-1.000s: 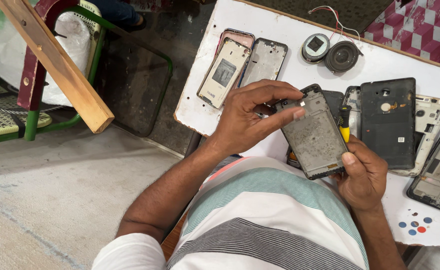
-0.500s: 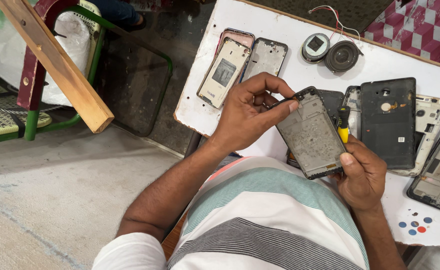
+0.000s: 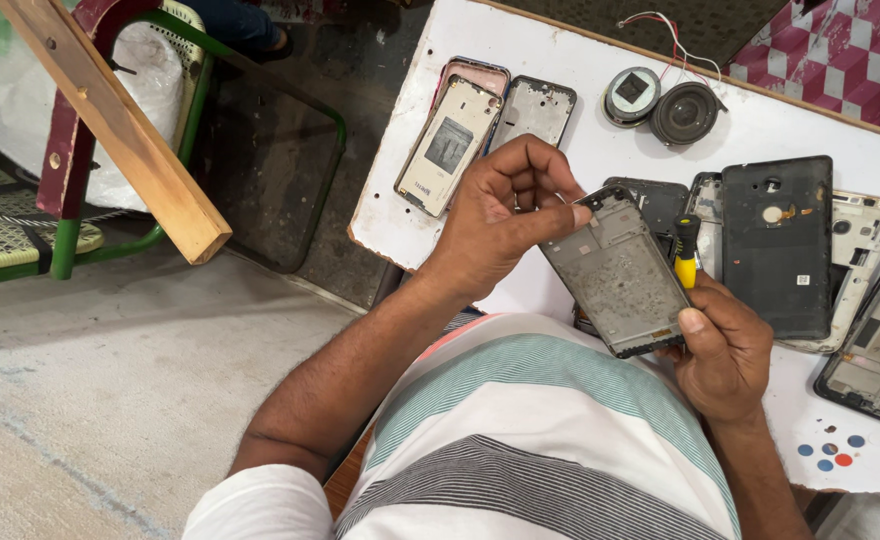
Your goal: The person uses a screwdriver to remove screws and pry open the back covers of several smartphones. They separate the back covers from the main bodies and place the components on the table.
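I hold a grey phone frame (image 3: 620,275) tilted above the white table (image 3: 570,75). My left hand (image 3: 500,215) pinches its top corner between thumb and fingers. My right hand (image 3: 725,350) grips its lower right corner with the thumb on the edge. A screwdriver with a yellow and black handle (image 3: 686,250) sticks up from behind the frame by my right hand; which fingers hold it is hidden.
Several phone shells lie on the table: two frames (image 3: 485,130) at the left, a black back cover (image 3: 778,245), more parts (image 3: 875,330) at the right. Two round speakers (image 3: 660,105) with wires sit at the back. A wooden plank (image 3: 120,130) and green chair (image 3: 20,245) stand left.
The phone frame has turned and tilted in my hands, its top corner shifting left. My left fingers have curled more tightly on that corner. My right hand stays at the lower corner.
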